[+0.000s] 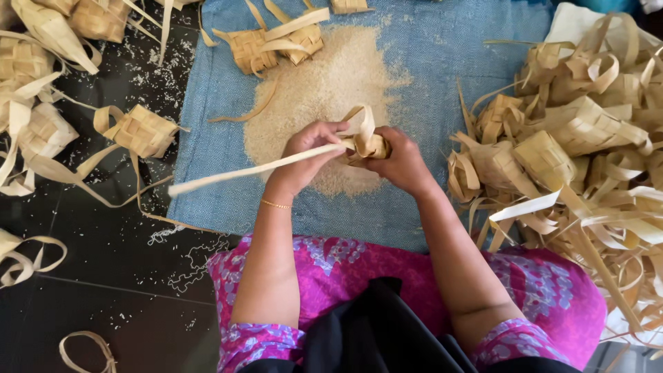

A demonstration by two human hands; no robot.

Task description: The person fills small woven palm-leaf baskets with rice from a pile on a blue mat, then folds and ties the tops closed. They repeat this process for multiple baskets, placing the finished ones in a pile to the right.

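Observation:
A small woven palm-leaf pouch [364, 144] sits between both my hands, above a heap of raw rice [324, 90] on a blue cloth [442, 76]. My right hand [400, 162] cups the pouch from the right. My left hand [309, 155] pinches a long pale leaf strip [242, 170] that runs from the pouch out to the lower left. A looped strip end sticks up from the top of the pouch.
A big pile of empty woven pouches [580, 138] lies on the right. More pouches [138, 130] lie on the dark floor at left, with spilled grains. Two pouches [276, 41] rest at the cloth's far edge. My lap in pink cloth [331, 262] is below.

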